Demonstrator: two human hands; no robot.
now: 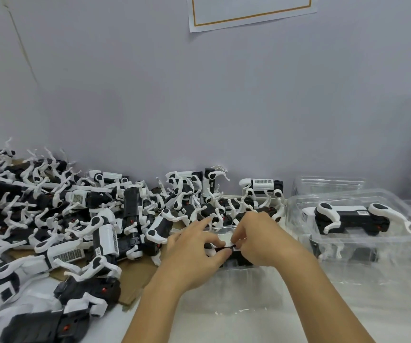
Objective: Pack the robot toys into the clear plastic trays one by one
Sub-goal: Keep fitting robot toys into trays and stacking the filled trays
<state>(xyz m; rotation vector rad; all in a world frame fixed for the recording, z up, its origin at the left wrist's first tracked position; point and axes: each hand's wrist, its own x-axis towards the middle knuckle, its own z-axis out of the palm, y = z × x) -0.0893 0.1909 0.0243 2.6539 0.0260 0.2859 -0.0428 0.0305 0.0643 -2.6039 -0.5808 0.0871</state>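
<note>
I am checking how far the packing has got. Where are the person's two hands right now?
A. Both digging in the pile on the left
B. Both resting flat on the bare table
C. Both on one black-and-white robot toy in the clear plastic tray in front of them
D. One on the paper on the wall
C: the left hand and right hand meet on one black-and-white robot toy lying in the near clear plastic tray.

black-white robot toy [226,251] in clear tray [236,293]
</note>
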